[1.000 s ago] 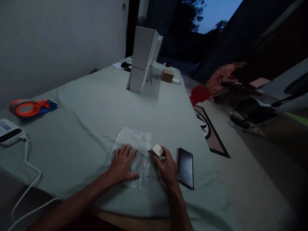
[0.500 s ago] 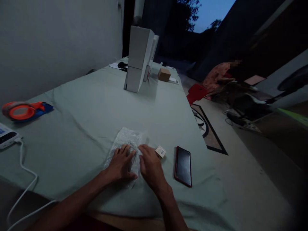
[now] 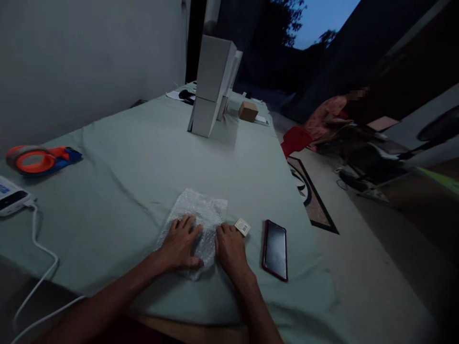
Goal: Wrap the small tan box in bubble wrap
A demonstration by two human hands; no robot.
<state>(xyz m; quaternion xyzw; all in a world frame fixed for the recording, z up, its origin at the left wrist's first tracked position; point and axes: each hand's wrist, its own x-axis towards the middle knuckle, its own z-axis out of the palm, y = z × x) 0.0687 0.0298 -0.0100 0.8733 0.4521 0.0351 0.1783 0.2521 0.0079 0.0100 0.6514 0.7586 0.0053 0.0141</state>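
Observation:
A flat piece of clear bubble wrap (image 3: 206,212) lies on the cloth-covered table (image 3: 143,162) in front of me. My left hand (image 3: 181,242) rests on it with fingers spread, pressing it down. At its right edge, my right hand (image 3: 230,248) has its fingers curled in and closed on the wrap's edge; the fingertips are partly hidden. Just beyond my right knuckles sits a small pale box (image 3: 243,227) with a printed label. Farther right lies a dark phone (image 3: 275,250) in a red case.
An orange and blue tape dispenser (image 3: 43,160) and a white device (image 3: 12,198) with a white cable (image 3: 45,253) are at the left. Tall white boxes (image 3: 211,86) and a brown box (image 3: 248,111) stand farther back. A person (image 3: 326,117) sits beyond a red chair (image 3: 296,139).
My right hand has moved slightly right and its fingers have curled at the wrap's edge. The wrap's right side now lies flatter. My left hand stays in place on it.

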